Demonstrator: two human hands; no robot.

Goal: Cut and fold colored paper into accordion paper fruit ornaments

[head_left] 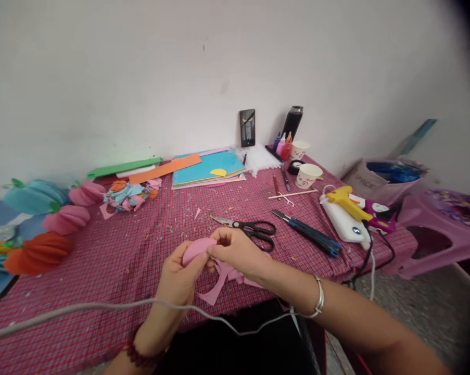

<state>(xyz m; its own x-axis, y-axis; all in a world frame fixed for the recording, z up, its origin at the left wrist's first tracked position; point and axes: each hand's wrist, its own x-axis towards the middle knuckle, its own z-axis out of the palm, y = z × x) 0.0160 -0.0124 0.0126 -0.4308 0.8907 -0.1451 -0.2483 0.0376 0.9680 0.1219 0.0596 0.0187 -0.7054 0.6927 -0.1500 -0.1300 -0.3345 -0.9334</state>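
Observation:
A stack of pink felt pieces (198,250) with a rounded edge is held between both hands above the table's near edge. My left hand (180,276) grips its left side, thumb on the front. At its right end my right hand (238,252) pinches the felt, and the fingertips of the two hands nearly meet. Pink felt offcuts (219,284) lie below my right hand. Just behind that hand rest black-handled scissors (254,227), blades pointing left. To their right is a box cutter (307,233) with its blade out.
Felt pumpkins (68,219) in several colours stand at left, beside a scrap pile (129,195). Coloured felt sheets (207,169) lie at the back. A yellow glue gun (347,203) rests on a white power bank (342,221); paper cups (308,176) stand behind. A white cable (113,306) crosses in front.

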